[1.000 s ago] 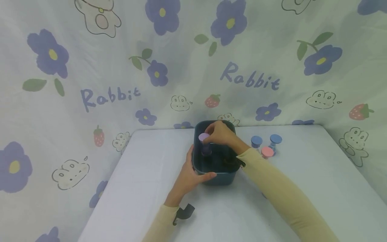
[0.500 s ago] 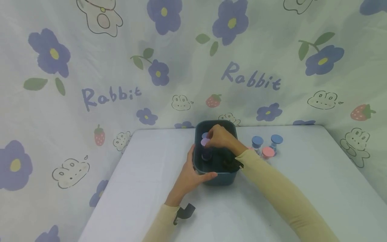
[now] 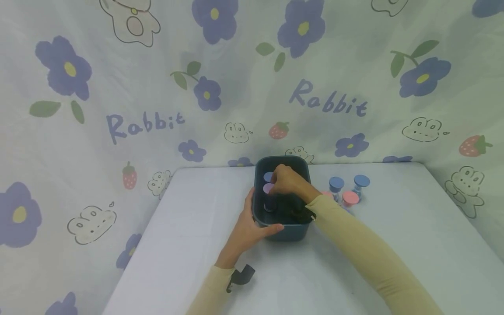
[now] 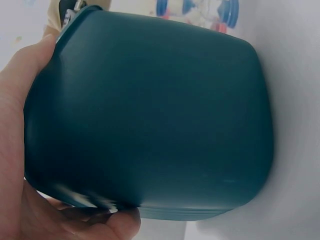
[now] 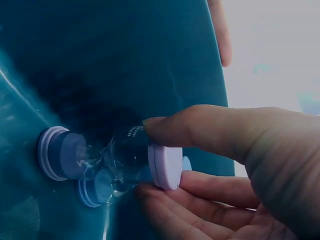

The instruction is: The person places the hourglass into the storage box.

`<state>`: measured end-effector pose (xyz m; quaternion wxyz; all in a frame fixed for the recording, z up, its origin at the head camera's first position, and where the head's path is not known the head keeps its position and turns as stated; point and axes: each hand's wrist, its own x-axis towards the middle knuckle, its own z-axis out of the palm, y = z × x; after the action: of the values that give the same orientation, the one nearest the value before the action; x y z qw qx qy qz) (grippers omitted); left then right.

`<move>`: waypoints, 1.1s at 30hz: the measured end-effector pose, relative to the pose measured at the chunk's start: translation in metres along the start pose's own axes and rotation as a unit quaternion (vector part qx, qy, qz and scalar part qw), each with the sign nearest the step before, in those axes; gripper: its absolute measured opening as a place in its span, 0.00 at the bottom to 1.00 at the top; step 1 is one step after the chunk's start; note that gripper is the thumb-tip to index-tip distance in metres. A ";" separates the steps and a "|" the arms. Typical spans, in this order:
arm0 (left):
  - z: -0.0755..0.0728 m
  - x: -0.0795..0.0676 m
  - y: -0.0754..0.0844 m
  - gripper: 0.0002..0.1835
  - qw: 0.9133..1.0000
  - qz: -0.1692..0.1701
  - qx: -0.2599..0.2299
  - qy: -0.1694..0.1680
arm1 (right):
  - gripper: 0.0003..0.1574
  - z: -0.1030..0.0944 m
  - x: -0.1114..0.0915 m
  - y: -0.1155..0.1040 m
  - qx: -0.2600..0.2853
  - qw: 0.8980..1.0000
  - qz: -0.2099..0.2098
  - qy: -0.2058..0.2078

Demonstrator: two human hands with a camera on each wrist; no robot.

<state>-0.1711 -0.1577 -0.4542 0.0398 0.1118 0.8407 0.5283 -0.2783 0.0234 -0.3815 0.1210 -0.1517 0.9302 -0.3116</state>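
A dark teal plastic bin (image 3: 286, 233) stands at the back middle of the table. My left hand (image 3: 247, 228) grips its near left corner, thumb at the front rim and fingers along the left side, as the left wrist view also shows on the bin's wall (image 4: 150, 110). Inside, my right hand (image 3: 290, 181) holds a purple-capped hourglass (image 5: 167, 167) near its upper cap, between thumb and fingers. It stands upright at the bin's left side. Right behind it is a blue-capped hourglass (image 3: 268, 176), partly hidden by the fingers.
Right of the bin, on the white table (image 3: 189, 218), stand more hourglasses: two with blue caps (image 3: 336, 183) and some with pink caps (image 3: 350, 198), partly covered by the right sleeve (image 3: 366, 245). A patterned cloth (image 3: 236, 65) hangs behind the table.
My right hand has lowered the purple-capped hourglass and brought it slightly nearer, uncovering the blue cap behind it. The left hand keeps its grip on the bin.
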 end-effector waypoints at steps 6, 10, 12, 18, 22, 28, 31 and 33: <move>0.000 -0.001 0.001 0.70 1.000 -0.002 0.001 -0.001 | 0.19 0.000 -0.002 -0.001 0.002 1.000 -0.001 -0.004; 0.000 -0.001 0.002 0.70 1.000 -0.003 0.002 -0.001 | 0.19 0.001 -0.003 -0.001 -0.001 1.000 0.000 -0.004; 0.000 -0.001 0.002 0.70 1.000 -0.004 0.002 -0.001 | 0.21 0.001 -0.003 -0.001 -0.003 1.000 -0.001 -0.003; 0.000 -0.001 0.003 0.70 1.000 -0.005 0.004 0.000 | 0.19 0.001 -0.002 0.000 -0.007 1.000 -0.005 -0.005; 0.000 -0.001 0.003 0.70 1.000 -0.004 0.005 0.001 | 0.22 0.000 -0.003 -0.001 -0.019 1.000 -0.004 -0.012; 0.000 -0.001 0.003 0.70 1.000 0.002 0.001 0.001 | 0.27 -0.003 -0.004 -0.002 -0.031 0.999 -0.001 -0.029; 0.000 -0.001 0.003 0.70 1.000 0.001 0.004 0.001 | 0.27 -0.004 -0.003 -0.001 -0.031 0.999 0.004 -0.038; 0.000 -0.001 0.003 0.70 1.000 0.000 0.006 0.002 | 0.27 -0.006 -0.004 -0.001 -0.031 0.998 0.009 -0.045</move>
<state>-0.1699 -0.1565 -0.4512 0.0372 0.1108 0.8440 0.5235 -0.2765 0.0274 -0.3754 0.1603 -0.1609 0.9345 -0.2742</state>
